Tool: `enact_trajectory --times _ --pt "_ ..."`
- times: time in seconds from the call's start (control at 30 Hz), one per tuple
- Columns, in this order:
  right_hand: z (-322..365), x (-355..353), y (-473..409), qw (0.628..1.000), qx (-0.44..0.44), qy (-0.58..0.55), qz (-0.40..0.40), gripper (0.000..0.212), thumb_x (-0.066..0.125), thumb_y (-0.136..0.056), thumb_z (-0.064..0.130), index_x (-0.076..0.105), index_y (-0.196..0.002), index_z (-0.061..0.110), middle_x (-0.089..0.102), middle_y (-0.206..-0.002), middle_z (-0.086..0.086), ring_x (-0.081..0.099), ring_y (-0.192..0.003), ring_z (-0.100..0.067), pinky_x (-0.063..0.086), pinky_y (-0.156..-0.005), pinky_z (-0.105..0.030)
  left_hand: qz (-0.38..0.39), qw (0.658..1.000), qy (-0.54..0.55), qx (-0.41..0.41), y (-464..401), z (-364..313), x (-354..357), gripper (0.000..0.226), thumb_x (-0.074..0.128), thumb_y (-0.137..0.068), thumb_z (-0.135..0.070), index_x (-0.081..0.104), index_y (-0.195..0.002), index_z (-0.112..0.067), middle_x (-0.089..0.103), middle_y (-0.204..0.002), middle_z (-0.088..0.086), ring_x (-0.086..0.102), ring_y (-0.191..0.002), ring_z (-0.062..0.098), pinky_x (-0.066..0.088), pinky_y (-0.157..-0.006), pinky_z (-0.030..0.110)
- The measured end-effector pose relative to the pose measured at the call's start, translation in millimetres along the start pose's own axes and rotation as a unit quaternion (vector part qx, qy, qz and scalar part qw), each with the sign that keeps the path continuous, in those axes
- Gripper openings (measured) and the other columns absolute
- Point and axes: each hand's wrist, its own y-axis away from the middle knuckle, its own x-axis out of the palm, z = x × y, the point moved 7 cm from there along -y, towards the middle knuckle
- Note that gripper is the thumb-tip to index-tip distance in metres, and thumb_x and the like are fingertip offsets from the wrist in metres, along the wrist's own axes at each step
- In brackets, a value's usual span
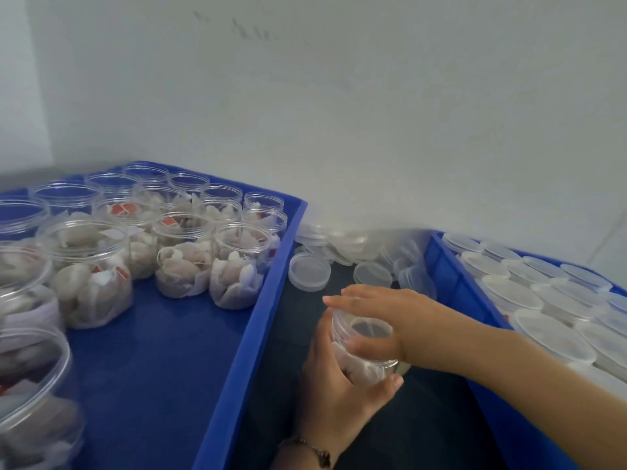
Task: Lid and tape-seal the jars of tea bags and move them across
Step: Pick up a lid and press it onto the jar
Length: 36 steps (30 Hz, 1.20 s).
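A pale wall (339,113) fills the upper half of the view, with a few faint dark scuff marks (251,30) near its top. At the far left it meets a second wall (20,79) at a corner. Below lies a dark counter (427,422), its bare surface showing as a strip in the lower middle. A thin bracelet (310,451) with a small dark charm circles a wrist at the bottom edge
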Motion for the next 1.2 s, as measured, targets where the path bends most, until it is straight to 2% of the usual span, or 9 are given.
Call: enact_trajectory --times 0.23,0.43,0.53,0.67,0.8,0.93,1.07,1.13,1.2 --pt "5 -7 -1 0.998 -0.008 0.054 -0.02 0.058 0.053 -0.086 0.056 0.028 -0.139 0.055 0.032 -0.144 0.024 0.031 -0.126 0.004 0.03 -0.097 -0.02 0.0 1.0 -0.006 -0.001 -1 -4 -3 0.099 0.079 -0.052 -0.051 0.026 -0.136 -0.052 0.04 -0.123 -0.045 0.041 -0.112 -0.023 0.033 -0.079 -0.006" --pt "5 -5 1 0.999 0.008 0.042 0.005 0.056 0.052 -0.088 0.053 0.029 -0.14 0.053 0.04 -0.139 0.019 0.041 -0.124 -0.004 0.035 -0.101 -0.028 0.007 1.0 -0.008 -0.011 1 -5 -5 0.091 0.076 -0.05 -0.056 0.021 -0.121 -0.07 0.043 -0.119 -0.045 0.049 -0.106 -0.018 0.04 -0.076 0.001" --pt "7 -2 0 0.998 0.008 0.058 0.012 0.057 0.049 -0.088 0.055 0.028 -0.141 0.051 0.04 -0.139 0.018 0.044 -0.12 -0.006 0.039 -0.098 -0.032 0.005 1.0 -0.012 -0.005 0 -6 -5 0.092 0.076 -0.051 -0.056 0.019 -0.121 -0.071 0.04 -0.12 -0.047 0.045 -0.108 -0.022 0.041 -0.076 0.0" --pt "5 0 0 0.997 0.015 0.077 0.012 0.058 0.045 -0.087 0.059 0.026 -0.141 0.053 0.039 -0.139 0.018 0.046 -0.117 -0.006 0.037 -0.086 -0.025 0.009 1.0 -0.015 0.001 1 -7 -5 0.093 0.076 -0.052 -0.058 0.016 -0.12 -0.073 0.034 -0.119 -0.053 0.038 -0.108 -0.028 0.035 -0.075 -0.006" --pt "5 3 2 0.997 0.022 0.074 0.005 0.06 0.041 -0.087 0.061 0.022 -0.143 0.052 0.041 -0.137 0.014 0.048 -0.114 -0.007 0.038 -0.085 -0.024 0.003 1.0 -0.027 -0.002 1 -8 -5 0.094 0.075 -0.052 -0.06 0.017 -0.125 -0.069 0.034 -0.121 -0.051 0.041 -0.112 -0.024 0.036 -0.076 -0.004" --pt "10 7 2 0.994 0.025 0.106 0.011 0.068 0.023 -0.081 0.067 0.017 -0.146 0.047 0.041 -0.136 0.011 0.052 -0.108 -0.01 0.043 -0.082 -0.026 0.005 0.999 -0.039 -0.016 0 -5 -4 0.094 0.074 -0.049 -0.061 0.019 -0.125 -0.067 0.04 -0.121 -0.047 0.044 -0.111 -0.021 0.038 -0.076 -0.001" --pt "18 8 3 0.984 0.057 0.164 -0.047 0.066 0.013 -0.084 0.065 0.017 -0.146 0.043 0.039 -0.141 0.008 0.054 -0.113 -0.018 0.043 -0.077 -0.031 0.005 0.997 -0.057 -0.06 1 6 -2 0.103 0.087 -0.047 -0.037 0.034 -0.136 -0.036 0.05 -0.118 -0.021 0.049 -0.101 -0.006 0.033 -0.076 -0.001" --pt "21 10 3 0.976 0.094 0.189 -0.059 0.06 0.014 -0.09 0.062 0.023 -0.143 0.035 0.042 -0.137 -0.001 0.057 -0.106 -0.027 0.045 -0.074 -0.036 0.009 0.994 -0.074 -0.078 0 13 0 0.097 0.089 -0.049 -0.024 0.04 -0.132 -0.029 0.05 -0.107 -0.024 0.049 -0.092 -0.008 0.034 -0.073 0.0" --pt "25 12 -2 0.965 0.15 0.198 -0.083 0.054 0.018 -0.095 0.058 0.034 -0.132 0.022 0.05 -0.121 -0.009 0.057 -0.089 -0.031 0.041 -0.062 -0.034 -0.007 0.994 -0.079 -0.08 1 12 -1 0.086 0.086 -0.056 -0.012 0.043 -0.128 -0.03 0.049 -0.105 -0.027 0.05 -0.093 -0.01 0.036 -0.076 0.002"
